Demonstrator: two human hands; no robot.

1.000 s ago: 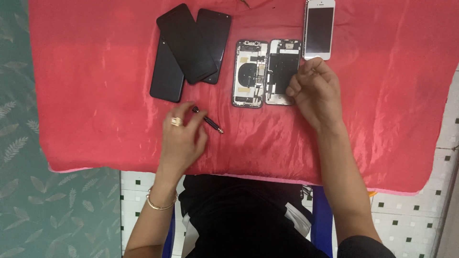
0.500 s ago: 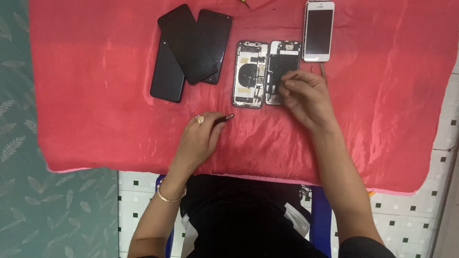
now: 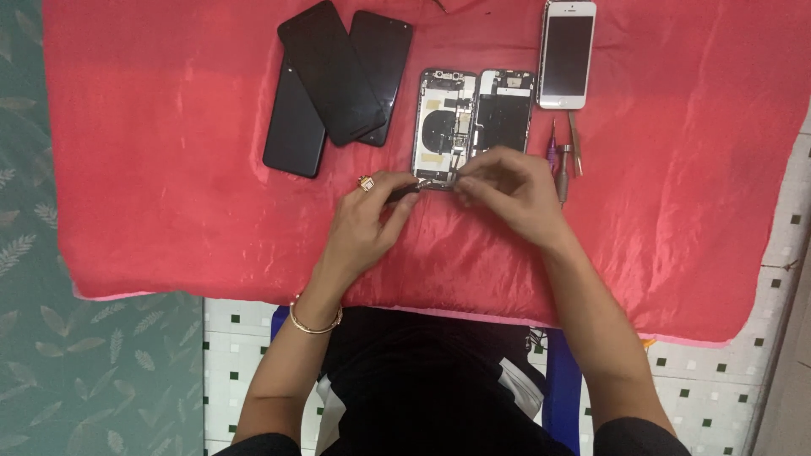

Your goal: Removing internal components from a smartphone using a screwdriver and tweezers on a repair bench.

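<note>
Covering the worktop, a red cloth [image 3: 169,169] carries three dark phones [image 3: 334,80] at upper left, a white phone [image 3: 567,53] at upper right, and an opened phone [image 3: 473,114] between them, its long axis running away from the person. Both hands meet at its near end: the left hand [image 3: 363,224] grips a thin dark tool [image 3: 404,192] pointing right toward it, while the right hand [image 3: 507,190] pinches something small at the same edge, about equally near.

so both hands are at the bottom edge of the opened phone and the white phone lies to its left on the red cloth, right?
Not quite. In the head view the white phone lies to the right of the opened phone, not the left. Both the left hand and right hand are at its bottom edge, on the red cloth.
</note>
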